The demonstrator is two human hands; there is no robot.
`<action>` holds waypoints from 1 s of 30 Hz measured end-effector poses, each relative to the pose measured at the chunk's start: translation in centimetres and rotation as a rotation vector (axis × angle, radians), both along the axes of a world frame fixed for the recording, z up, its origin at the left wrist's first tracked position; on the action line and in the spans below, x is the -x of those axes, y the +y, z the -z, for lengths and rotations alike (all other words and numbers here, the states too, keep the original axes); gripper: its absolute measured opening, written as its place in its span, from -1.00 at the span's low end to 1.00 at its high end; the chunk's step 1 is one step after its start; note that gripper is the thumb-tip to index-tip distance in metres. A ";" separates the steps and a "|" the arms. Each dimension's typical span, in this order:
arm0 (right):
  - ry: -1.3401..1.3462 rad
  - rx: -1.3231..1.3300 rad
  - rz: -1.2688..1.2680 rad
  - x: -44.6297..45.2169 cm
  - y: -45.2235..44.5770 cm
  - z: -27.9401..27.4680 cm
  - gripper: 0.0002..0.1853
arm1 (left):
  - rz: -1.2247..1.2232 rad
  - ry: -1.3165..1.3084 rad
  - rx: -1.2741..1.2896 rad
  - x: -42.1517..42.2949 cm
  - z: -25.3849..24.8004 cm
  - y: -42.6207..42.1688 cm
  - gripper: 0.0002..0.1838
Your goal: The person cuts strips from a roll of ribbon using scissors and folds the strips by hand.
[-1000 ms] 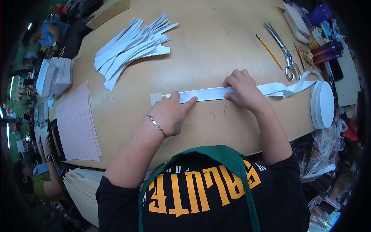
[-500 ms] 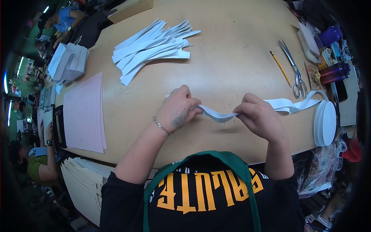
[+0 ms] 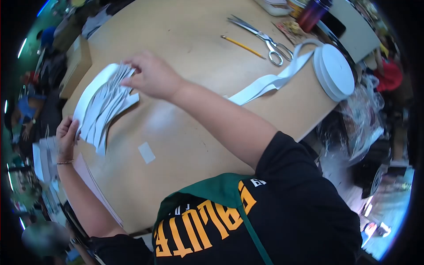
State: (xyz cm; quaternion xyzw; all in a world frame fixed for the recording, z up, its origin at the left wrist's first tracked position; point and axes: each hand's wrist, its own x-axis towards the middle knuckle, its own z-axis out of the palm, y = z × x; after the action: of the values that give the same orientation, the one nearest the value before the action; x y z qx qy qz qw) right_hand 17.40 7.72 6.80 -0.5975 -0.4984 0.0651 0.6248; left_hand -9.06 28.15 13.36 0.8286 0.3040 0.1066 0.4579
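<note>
One white strip curves over the left edge of the pile of white strips. My left hand pinches its lower end. At its upper end, my right hand is closed on the strip, slightly blurred, with the thumb over the top of the pile. A white band runs loosely across the table to a white roll. A small pale rectangle lies flat on the table below the pile.
Scissors and a yellow pencil lie at the upper right, near a dark bottle. A cardboard box stands at the left edge. Pink sheets lie at lower left. Clear plastic hangs beyond the right edge.
Both hands have moved left and up to the pile, carrying the strip that sagged between them. The loose band's end now lies separate on the table. The view has turned and shifted.
</note>
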 end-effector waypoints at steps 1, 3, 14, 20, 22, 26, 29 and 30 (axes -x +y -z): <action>-0.056 0.044 -0.025 -0.6 -0.7 0.4 -0.64 | -0.026 0.073 -0.018 0.3 0.7 3.3 -0.88; -0.162 0.141 -0.115 -1.2 -3.6 1.2 -0.67 | -0.120 0.225 -0.047 1.8 3.5 7.5 -0.85; -0.515 0.845 -0.149 -8.3 -18.5 2.1 -0.68 | -0.003 -0.239 -0.476 -9.8 8.6 -13.9 -0.82; -0.461 0.824 -0.118 -7.3 -18.6 3.5 -0.76 | 0.250 -0.208 -0.253 -15.0 12.1 -24.7 -0.78; -0.423 0.788 -0.089 -7.1 -18.7 3.6 -0.81 | 0.264 -0.246 -0.264 -15.7 12.4 -25.9 -0.76; -0.435 0.786 -0.121 -6.9 -18.6 3.1 -0.87 | 0.250 -0.345 -0.372 -17.2 12.0 -27.3 -0.77; -0.349 0.718 -0.188 -6.1 -18.6 1.7 -0.87 | 0.293 -0.297 -0.347 -17.8 11.4 -27.6 -0.80; -0.341 0.724 -0.175 -5.9 -18.6 1.3 -0.85 | 0.320 -0.259 -0.324 -17.8 11.0 -27.7 -0.81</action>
State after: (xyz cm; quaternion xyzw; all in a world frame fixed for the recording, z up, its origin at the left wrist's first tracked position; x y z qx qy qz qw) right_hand 23.27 -10.86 5.53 -0.7363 -0.5886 0.1894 0.2748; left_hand 8.69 0.47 2.33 0.9080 0.0869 0.1854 0.3656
